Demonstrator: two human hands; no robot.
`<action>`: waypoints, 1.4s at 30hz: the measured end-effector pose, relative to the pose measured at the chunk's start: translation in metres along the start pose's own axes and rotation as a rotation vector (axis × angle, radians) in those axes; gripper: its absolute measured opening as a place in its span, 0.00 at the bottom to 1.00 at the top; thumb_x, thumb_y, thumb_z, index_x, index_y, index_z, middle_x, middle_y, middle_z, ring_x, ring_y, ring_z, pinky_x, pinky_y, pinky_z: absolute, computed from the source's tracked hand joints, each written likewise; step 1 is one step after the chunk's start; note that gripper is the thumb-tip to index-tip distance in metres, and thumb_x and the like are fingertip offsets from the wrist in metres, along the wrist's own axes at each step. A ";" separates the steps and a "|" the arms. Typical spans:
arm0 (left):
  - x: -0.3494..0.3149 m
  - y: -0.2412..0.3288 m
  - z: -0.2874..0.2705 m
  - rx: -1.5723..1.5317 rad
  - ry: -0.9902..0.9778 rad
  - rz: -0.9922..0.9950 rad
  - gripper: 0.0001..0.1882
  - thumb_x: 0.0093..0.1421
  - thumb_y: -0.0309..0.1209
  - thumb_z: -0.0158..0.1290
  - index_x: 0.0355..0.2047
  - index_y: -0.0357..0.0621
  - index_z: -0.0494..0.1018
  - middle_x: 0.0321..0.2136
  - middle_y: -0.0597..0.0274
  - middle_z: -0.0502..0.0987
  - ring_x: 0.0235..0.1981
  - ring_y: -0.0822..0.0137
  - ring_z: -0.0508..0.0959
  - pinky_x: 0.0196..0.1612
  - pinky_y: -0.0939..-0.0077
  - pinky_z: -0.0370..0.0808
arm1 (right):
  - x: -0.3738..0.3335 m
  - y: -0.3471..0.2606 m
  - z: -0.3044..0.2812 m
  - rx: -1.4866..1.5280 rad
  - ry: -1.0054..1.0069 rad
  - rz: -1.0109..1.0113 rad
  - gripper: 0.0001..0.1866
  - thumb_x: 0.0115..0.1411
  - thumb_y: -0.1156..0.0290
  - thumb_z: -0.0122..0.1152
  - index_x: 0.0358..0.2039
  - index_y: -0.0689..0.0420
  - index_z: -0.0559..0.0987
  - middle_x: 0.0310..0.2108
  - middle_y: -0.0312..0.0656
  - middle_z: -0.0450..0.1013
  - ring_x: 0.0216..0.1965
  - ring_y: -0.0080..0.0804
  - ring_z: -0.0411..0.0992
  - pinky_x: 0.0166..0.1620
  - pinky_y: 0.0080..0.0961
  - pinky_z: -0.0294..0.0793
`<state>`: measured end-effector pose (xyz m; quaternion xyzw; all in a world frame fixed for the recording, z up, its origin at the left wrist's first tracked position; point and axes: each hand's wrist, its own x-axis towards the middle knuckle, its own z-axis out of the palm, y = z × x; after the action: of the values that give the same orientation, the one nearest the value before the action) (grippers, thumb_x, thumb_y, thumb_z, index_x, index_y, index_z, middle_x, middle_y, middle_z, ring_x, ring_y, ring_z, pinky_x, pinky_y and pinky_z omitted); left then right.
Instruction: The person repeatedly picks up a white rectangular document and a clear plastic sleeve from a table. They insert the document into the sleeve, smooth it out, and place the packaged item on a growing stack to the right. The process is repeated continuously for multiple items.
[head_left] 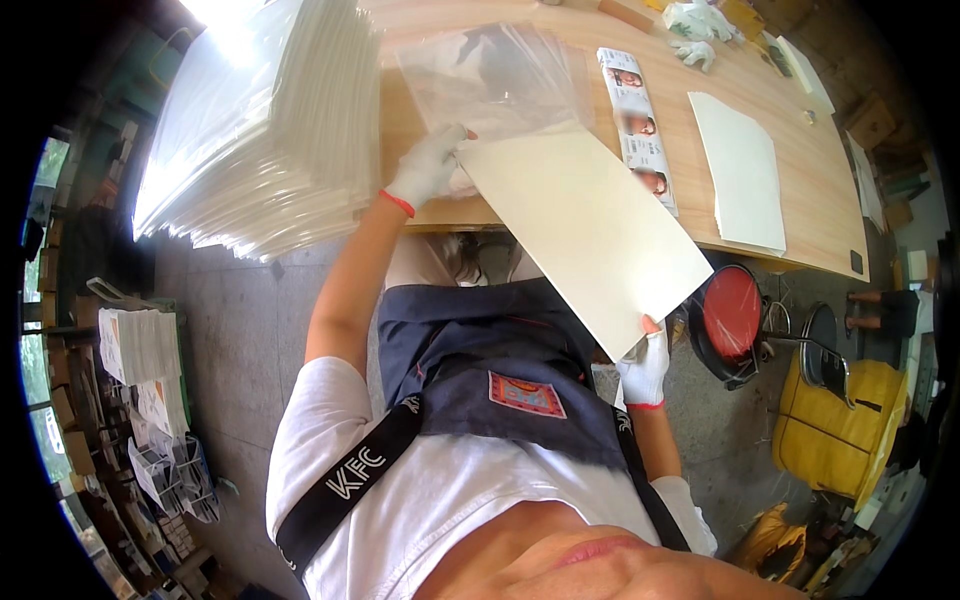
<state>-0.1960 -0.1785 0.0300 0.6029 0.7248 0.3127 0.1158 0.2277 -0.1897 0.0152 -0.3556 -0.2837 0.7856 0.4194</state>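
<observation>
A stiff off-white board is held tilted over my lap and the table's near edge. My left hand, in a white glove with a red cuff, is closed at the board's far left corner; its lower fingers are partly hidden. My right hand, gloved the same way, pinches the near edge with the thumb on top. Just beyond the board, clear plastic bags lie flat on the table, close to my left fingers.
A tall stack of plastic-wrapped sheets stands at the table's left. To the right lie a strip of printed cards and a pile of white boards. White gloves rest farther back. A red round stool and yellow bag are at right.
</observation>
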 end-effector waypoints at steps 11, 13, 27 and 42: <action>-0.027 0.044 0.113 -1.096 0.791 -0.137 0.24 0.59 0.26 0.49 0.55 0.38 0.57 0.46 0.55 0.71 0.39 0.65 0.76 0.41 0.74 0.75 | -0.022 0.007 0.046 0.071 0.030 0.065 0.23 0.61 0.67 0.48 0.56 0.58 0.61 0.49 0.44 0.67 0.45 0.33 0.71 0.41 0.26 0.76; -0.010 0.063 0.136 -1.334 0.720 -0.262 0.24 0.59 0.27 0.49 0.55 0.38 0.58 0.46 0.55 0.71 0.40 0.65 0.76 0.42 0.74 0.74 | -0.024 0.006 0.043 0.033 -0.028 0.084 0.21 0.61 0.66 0.48 0.54 0.57 0.61 0.43 0.42 0.70 0.35 0.31 0.73 0.30 0.24 0.75; -0.065 0.090 0.196 -1.693 0.246 -0.755 0.22 0.61 0.33 0.47 0.53 0.38 0.61 0.45 0.55 0.72 0.42 0.65 0.74 0.45 0.73 0.72 | -0.019 0.047 0.044 -0.118 0.120 0.498 0.10 0.64 0.72 0.46 0.45 0.60 0.63 0.38 0.48 0.69 0.24 0.40 0.76 0.21 0.25 0.77; -0.065 0.037 0.113 -1.379 0.501 -0.617 0.22 0.62 0.40 0.45 0.52 0.37 0.64 0.44 0.55 0.73 0.45 0.65 0.71 0.48 0.72 0.69 | -0.022 0.023 0.047 -0.168 -0.100 0.272 0.14 0.59 0.71 0.52 0.45 0.62 0.66 0.27 0.45 0.74 0.17 0.29 0.72 0.16 0.22 0.68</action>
<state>-0.0890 -0.2014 -0.0500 0.0790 0.5066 0.7709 0.3778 0.1885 -0.2265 0.0321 -0.3852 -0.3180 0.8253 0.2632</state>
